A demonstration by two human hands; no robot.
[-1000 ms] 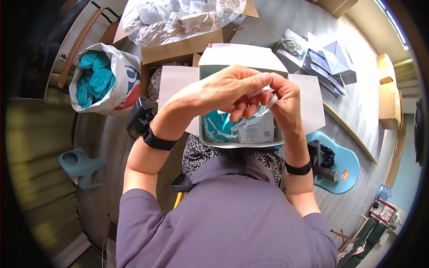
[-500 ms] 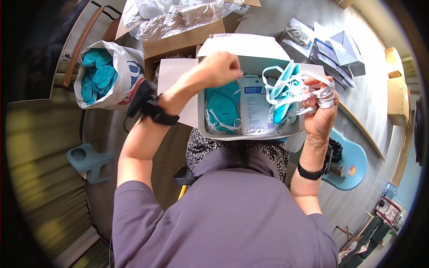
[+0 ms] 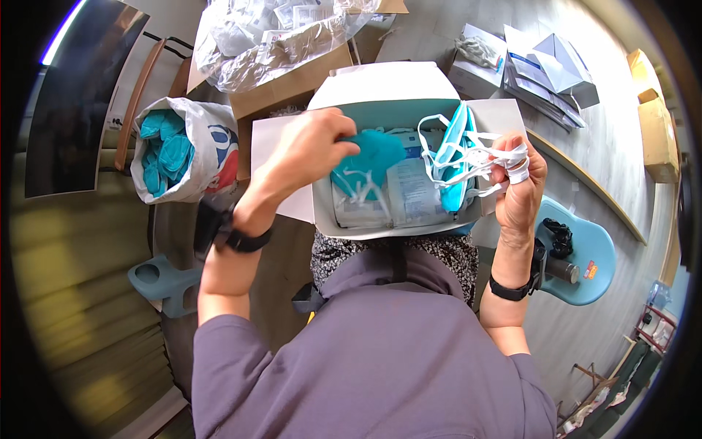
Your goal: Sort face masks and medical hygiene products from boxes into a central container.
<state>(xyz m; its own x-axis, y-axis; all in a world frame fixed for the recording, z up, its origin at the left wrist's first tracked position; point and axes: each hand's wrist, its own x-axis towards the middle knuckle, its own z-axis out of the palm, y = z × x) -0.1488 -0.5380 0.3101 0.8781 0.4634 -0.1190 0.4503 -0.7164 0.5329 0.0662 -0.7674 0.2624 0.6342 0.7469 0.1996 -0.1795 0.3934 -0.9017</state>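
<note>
My left hand (image 3: 311, 146) pinches a teal face mask (image 3: 373, 155) by its edge, over the open white carton (image 3: 384, 84) at my lap. White straps hang from that mask. Closed round a bunch of white straps, my right hand (image 3: 521, 175) is at the carton's right side; several teal and white masks (image 3: 457, 157) dangle from them, edge on. Inside the carton lie flat white printed packets (image 3: 420, 192), partly covered by the mask in my left hand.
On the left stands a white bag (image 3: 194, 157) full of teal masks. Beyond the carton is a cardboard box (image 3: 292, 77) with clear plastic and packets. Flattened boxes (image 3: 545, 88) lie at the far right. A blue stool (image 3: 585, 289) stands right, another (image 3: 172, 285) left.
My left hand has moved down and left and now grips a teal mask, lifted off the packets on the carton's left side. My right hand still holds its bunch by the straps.
</note>
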